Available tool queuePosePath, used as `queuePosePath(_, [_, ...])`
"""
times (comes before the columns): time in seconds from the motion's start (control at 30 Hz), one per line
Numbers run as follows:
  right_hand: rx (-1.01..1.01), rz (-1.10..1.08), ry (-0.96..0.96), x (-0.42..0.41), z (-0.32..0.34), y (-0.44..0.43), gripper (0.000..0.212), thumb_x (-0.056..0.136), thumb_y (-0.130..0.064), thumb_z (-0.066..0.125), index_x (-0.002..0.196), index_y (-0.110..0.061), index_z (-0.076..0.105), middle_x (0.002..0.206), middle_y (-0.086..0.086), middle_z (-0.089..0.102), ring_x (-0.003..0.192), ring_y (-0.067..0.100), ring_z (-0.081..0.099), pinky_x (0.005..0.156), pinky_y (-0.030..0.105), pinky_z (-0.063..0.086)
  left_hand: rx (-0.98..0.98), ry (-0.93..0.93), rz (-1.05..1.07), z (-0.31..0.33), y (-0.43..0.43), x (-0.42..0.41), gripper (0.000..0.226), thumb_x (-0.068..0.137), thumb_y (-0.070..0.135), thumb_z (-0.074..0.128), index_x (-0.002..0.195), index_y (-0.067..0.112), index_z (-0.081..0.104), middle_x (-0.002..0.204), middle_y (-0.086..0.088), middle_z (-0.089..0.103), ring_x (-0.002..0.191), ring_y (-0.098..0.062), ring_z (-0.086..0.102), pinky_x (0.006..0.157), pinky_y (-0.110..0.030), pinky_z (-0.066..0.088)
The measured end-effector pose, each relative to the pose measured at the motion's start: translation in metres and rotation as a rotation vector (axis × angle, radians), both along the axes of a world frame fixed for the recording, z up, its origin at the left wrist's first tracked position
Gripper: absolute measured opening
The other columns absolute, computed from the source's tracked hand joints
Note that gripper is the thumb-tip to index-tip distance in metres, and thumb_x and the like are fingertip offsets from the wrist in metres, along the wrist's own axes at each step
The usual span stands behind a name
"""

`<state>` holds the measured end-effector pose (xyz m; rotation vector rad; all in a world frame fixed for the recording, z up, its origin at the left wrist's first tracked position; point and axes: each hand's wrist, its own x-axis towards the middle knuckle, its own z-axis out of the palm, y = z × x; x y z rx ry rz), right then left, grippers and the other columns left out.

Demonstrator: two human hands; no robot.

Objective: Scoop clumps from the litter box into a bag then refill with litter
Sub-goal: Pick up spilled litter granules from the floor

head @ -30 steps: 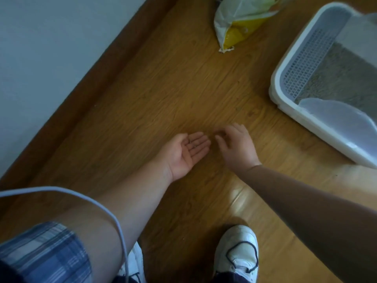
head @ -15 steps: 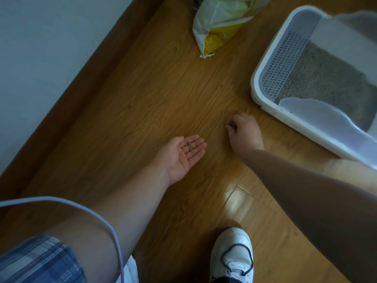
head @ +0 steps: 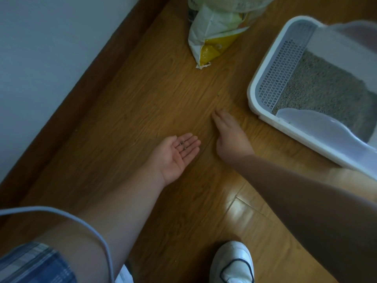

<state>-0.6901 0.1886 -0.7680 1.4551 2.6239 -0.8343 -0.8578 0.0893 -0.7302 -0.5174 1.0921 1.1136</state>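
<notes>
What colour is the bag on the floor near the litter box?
The bag is mostly white with a yellow bottom corner, best seen in the head view.

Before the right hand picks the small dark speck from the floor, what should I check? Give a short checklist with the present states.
1. Left hand palm up and flat: ok.
2. Grains resting on its fingers: ok.
3. Right hand fingers straight, nothing seen in them: ok.
4. Speck in view just ahead of the right fingertips: ok.
5. Whether the speck is litter: cannot tell.
6. Litter box apart from the right hand: ok.
</notes>
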Motion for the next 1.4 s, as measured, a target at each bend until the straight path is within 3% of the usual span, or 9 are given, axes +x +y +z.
queuePosePath(0.13, [-0.025, 0.078, 0.025, 0.014, -0.008, -0.029, 0.064, 0.089, 0.004, 0.044, 0.152, -0.01, 0.037, 0.16, 0.005, 0.032, 0.151, 0.02, 0.021, 0.124, 0.042, 0.018, -0.008, -0.009, 0.01, -0.004, -0.009, -0.004, 0.041, 0.108, 0.025, 0.035, 0.125, -0.003, 0.06, 0.117, -0.021, 0.07, 0.113, -0.031, 0.066, 0.101, -0.042, 0.051])
queuePosePath(0.27, [-0.057, 0.11, 0.035, 0.022, 0.002, -0.042, 0.063, 0.089, -0.005, 0.03, 0.151, -0.012, 0.041, 0.159, 0.002, 0.035, 0.15, 0.018, 0.023, 0.124, 0.039, 0.018, -0.014, -0.011, 0.022, -0.005, -0.018, -0.007, 0.041, 0.107, 0.025, 0.036, 0.128, -0.003, 0.058, 0.118, -0.021, 0.07, 0.108, -0.031, 0.069, 0.101, -0.043, 0.051])
queuePosePath(0.43, [-0.06, 0.003, 0.132, 0.015, 0.012, -0.04, 0.06, 0.089, 0.004, 0.044, 0.146, -0.016, 0.049, 0.15, 0.001, 0.047, 0.142, 0.016, 0.037, 0.12, 0.031, 0.025, -0.016, -0.021, 0.045, -0.001, -0.029, -0.017, 0.041, 0.107, 0.026, 0.037, 0.129, -0.002, 0.057, 0.121, -0.022, 0.068, 0.11, -0.033, 0.069, 0.1, -0.044, 0.051])
queuePosePath(0.6, [0.021, 0.055, 0.084, -0.02, 0.008, -0.007, 0.055, 0.097, -0.009, 0.045, 0.151, -0.015, 0.041, 0.157, 0.002, 0.038, 0.147, 0.014, 0.027, 0.118, 0.016, 0.006, -0.015, 0.011, 0.078, 0.009, -0.031, -0.034, 0.043, 0.108, 0.027, 0.033, 0.128, -0.003, 0.058, 0.12, -0.021, 0.069, 0.112, -0.032, 0.067, 0.1, -0.044, 0.051])
queuePosePath(0.77, [0.062, 0.272, -0.009, -0.065, -0.001, 0.004, 0.055, 0.1, -0.015, 0.039, 0.155, -0.014, 0.033, 0.161, 0.003, 0.03, 0.151, 0.018, 0.021, 0.124, 0.031, 0.009, -0.045, 0.067, 0.119, 0.014, -0.033, -0.051, 0.047, 0.109, 0.027, 0.028, 0.126, -0.004, 0.058, 0.117, -0.021, 0.07, 0.111, -0.031, 0.067, 0.093, -0.04, 0.054])
queuePosePath(0.97, [0.06, 0.368, -0.09, -0.035, 0.013, -0.019, 0.061, 0.097, -0.011, 0.045, 0.156, -0.015, 0.03, 0.163, 0.0, 0.026, 0.15, 0.017, 0.021, 0.117, 0.023, 0.003, -0.034, 0.051, 0.134, 0.015, -0.051, -0.052, 0.044, 0.108, 0.025, 0.032, 0.125, -0.005, 0.059, 0.12, -0.022, 0.069, 0.113, -0.032, 0.066, 0.099, -0.042, 0.052])
queuePosePath(1.13, [0.014, 0.419, -0.139, 0.005, 0.016, -0.045, 0.063, 0.089, -0.01, 0.055, 0.15, -0.01, 0.041, 0.156, 0.007, 0.039, 0.145, 0.023, 0.035, 0.122, 0.034, 0.019, 0.003, 0.022, 0.118, 0.017, -0.053, -0.043, 0.042, 0.108, 0.024, 0.035, 0.127, -0.004, 0.059, 0.121, -0.022, 0.068, 0.112, -0.032, 0.068, 0.103, -0.043, 0.051])
queuePosePath(1.23, [0.063, 0.375, -0.179, 0.0, 0.022, -0.054, 0.062, 0.094, -0.019, 0.048, 0.154, -0.012, 0.034, 0.16, 0.006, 0.033, 0.148, 0.021, 0.028, 0.122, 0.032, 0.01, 0.012, 0.022, 0.115, 0.021, -0.05, -0.04, 0.042, 0.108, 0.024, 0.035, 0.127, -0.004, 0.059, 0.121, -0.022, 0.068, 0.112, -0.032, 0.068, 0.105, -0.044, 0.049])
queuePosePath(1.4, [0.169, 0.44, -0.275, -0.061, 0.023, -0.067, 0.066, 0.101, -0.038, 0.033, 0.159, -0.01, 0.013, 0.167, 0.008, 0.009, 0.154, 0.023, 0.005, 0.124, 0.042, 0.0, 0.011, 0.026, 0.214, 0.023, -0.06, -0.061, 0.042, 0.107, 0.026, 0.034, 0.126, -0.002, 0.059, 0.119, -0.021, 0.069, 0.107, -0.031, 0.07, 0.097, -0.042, 0.052])
